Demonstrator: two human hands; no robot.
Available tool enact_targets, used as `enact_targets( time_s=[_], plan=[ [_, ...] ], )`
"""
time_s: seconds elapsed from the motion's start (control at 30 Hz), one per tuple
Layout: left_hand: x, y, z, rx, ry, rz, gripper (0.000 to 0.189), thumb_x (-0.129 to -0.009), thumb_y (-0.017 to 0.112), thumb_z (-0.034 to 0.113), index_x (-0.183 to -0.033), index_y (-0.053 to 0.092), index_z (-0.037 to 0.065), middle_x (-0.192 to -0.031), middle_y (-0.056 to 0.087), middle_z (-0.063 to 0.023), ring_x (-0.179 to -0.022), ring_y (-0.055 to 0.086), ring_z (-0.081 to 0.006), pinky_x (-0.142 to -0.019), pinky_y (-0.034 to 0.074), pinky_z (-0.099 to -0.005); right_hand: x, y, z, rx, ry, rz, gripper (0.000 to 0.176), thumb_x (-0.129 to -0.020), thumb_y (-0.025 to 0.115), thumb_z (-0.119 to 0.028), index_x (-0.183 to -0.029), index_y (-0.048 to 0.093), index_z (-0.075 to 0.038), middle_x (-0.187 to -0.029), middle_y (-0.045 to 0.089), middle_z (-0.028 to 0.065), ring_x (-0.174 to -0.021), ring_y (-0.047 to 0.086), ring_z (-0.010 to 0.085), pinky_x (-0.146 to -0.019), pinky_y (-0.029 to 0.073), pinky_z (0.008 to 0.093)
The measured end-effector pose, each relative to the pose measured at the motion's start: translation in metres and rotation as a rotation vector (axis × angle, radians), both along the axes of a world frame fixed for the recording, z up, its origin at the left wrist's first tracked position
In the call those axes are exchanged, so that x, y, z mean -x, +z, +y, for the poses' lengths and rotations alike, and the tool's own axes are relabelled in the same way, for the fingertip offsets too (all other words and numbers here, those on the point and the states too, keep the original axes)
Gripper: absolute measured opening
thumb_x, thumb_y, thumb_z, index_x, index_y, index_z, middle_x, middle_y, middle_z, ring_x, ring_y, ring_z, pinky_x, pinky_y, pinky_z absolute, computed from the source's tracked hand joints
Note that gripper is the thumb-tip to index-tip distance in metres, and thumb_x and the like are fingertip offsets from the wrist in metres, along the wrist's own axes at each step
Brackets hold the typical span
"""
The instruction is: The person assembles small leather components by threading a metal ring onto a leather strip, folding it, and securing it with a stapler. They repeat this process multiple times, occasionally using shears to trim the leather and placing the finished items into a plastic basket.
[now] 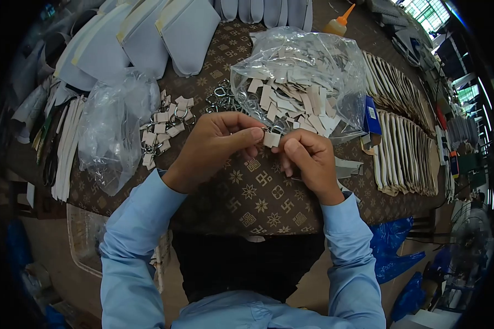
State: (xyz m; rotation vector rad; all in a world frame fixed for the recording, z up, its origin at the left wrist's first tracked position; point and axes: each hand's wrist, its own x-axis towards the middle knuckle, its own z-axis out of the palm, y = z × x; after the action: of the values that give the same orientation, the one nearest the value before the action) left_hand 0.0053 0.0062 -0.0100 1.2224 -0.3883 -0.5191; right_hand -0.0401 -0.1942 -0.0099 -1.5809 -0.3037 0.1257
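Observation:
Near the middle of the brown patterned table, a small beige tab (271, 139) with a metal ring is pinched between both hands. My left hand (217, 142) grips its left side with thumb and forefinger closed. On its right side are the closed fingers of my right hand (312, 160). Just behind the hands lies an open clear plastic bag (335, 60) full of loose beige strips (307, 104). Metal rings (222, 97) are heaped behind my left hand. Left of that hand sits a pile of tabs with rings (167, 123).
A crumpled clear bag (112, 126) and a stack of strips (68, 148) lie at the left. Grey-white panels (189, 33) stand at the back. Rows of folded pieces (403, 153), a blue box (371, 116) and an orange-tipped bottle (337, 24) are to the right.

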Motion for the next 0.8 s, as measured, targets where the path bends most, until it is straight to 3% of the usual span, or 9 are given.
enact_targets(
  time_s=[0.07,0.2,0.27,0.3,0.47,0.53,0.63,0.73,0.8],
  plan=[
    [-0.001,-0.001,0.0,0.007,0.011,-0.005,0.017,-0.087,0.06,0.011,-0.097,0.062,-0.003,-0.08,0.063,-0.0047,-0.066,0.058,-0.0085,-0.062,0.048,-0.0205,-0.001,0.001,0.005,-0.092,-0.09,-0.047,0.013,-0.089,0.057,-0.009,-0.095,0.061,0.001,-0.071,0.056,0.0008,-0.059,0.051,0.0042,-0.053,0.041,0.0177],
    [-0.001,-0.006,-0.002,0.02,0.007,0.008,0.019,-0.087,0.061,0.013,-0.098,0.062,-0.003,-0.08,0.063,-0.0045,-0.067,0.059,-0.0079,-0.061,0.048,-0.0195,0.0,0.002,0.014,-0.178,-0.142,-0.111,0.017,-0.086,0.059,-0.002,-0.103,0.06,0.001,-0.078,0.059,0.0029,-0.066,0.055,0.0055,-0.061,0.046,0.0189],
    [-0.001,-0.009,-0.004,0.037,-0.015,0.025,0.019,-0.087,0.061,0.013,-0.098,0.062,-0.002,-0.081,0.064,-0.0048,-0.067,0.059,-0.008,-0.061,0.048,-0.0196,0.001,0.0,0.009,0.13,-0.118,-0.318,0.022,-0.084,0.06,0.001,-0.106,0.058,0.002,-0.082,0.062,0.0045,-0.073,0.058,0.0073,-0.066,0.048,0.0202],
    [0.0,-0.01,-0.005,0.056,-0.032,0.047,0.019,-0.088,0.06,0.013,-0.098,0.062,-0.002,-0.081,0.064,-0.0051,-0.066,0.059,-0.0081,-0.061,0.048,-0.0196,0.0,-0.001,0.008,0.13,-0.12,-0.318,0.022,-0.084,0.06,0.001,-0.106,0.058,0.002,-0.082,0.062,0.0045,-0.073,0.058,0.0073,-0.066,0.048,0.0202],
    [-0.002,-0.014,-0.008,0.148,-0.11,0.082,0.016,-0.089,0.057,0.01,-0.098,0.061,-0.002,-0.083,0.063,-0.0061,-0.067,0.059,-0.0091,-0.062,0.049,-0.0215,-0.007,0.001,0.002,-0.235,-0.027,0.072,0.017,-0.084,0.06,0.0,-0.1,0.057,0.004,-0.083,0.064,0.0079,-0.072,0.063,0.0105,-0.067,0.051,0.0213],
    [-0.002,-0.016,-0.008,0.15,-0.146,0.095,0.014,-0.089,0.056,0.008,-0.098,0.061,-0.002,-0.085,0.062,-0.0065,-0.069,0.059,-0.0101,-0.063,0.049,-0.0233,-0.007,-0.002,-0.001,-0.193,-0.052,0.07,0.014,-0.084,0.06,0.0,-0.097,0.057,0.004,-0.082,0.063,0.0078,-0.07,0.062,0.0104,-0.066,0.051,0.0211],
    [0.001,-0.021,-0.01,-0.04,-0.035,-0.247,0.014,-0.088,0.057,0.007,-0.098,0.062,-0.002,-0.082,0.063,-0.004,-0.067,0.056,-0.0067,-0.059,0.045,-0.0189,0.004,-0.003,0.003,-0.096,-0.165,0.05,0.01,-0.082,0.059,0.001,-0.091,0.056,0.003,-0.077,0.062,0.0057,-0.064,0.06,0.0088,-0.059,0.048,0.0195],
    [0.008,-0.01,-0.01,0.051,-0.034,-0.412,0.016,-0.089,0.056,0.007,-0.101,0.061,-0.002,-0.083,0.062,-0.0049,-0.067,0.056,-0.0076,-0.06,0.046,-0.0192,0.017,0.004,0.004,-0.112,-0.309,0.059,0.009,-0.08,0.06,0.0,-0.088,0.057,0.002,-0.073,0.061,0.0059,-0.057,0.056,0.0089,-0.054,0.046,0.02],
    [0.0,0.004,0.004,0.438,-0.142,-0.296,0.019,-0.09,0.056,0.01,-0.104,0.06,-0.002,-0.083,0.062,-0.0056,-0.067,0.057,-0.009,-0.061,0.048,-0.0205,0.013,-0.017,-0.016,-0.278,-0.388,0.099,0.009,-0.08,0.059,0.0,-0.088,0.057,0.004,-0.073,0.059,0.0071,-0.056,0.055,0.0105,-0.054,0.048,0.0228]
  ],
)
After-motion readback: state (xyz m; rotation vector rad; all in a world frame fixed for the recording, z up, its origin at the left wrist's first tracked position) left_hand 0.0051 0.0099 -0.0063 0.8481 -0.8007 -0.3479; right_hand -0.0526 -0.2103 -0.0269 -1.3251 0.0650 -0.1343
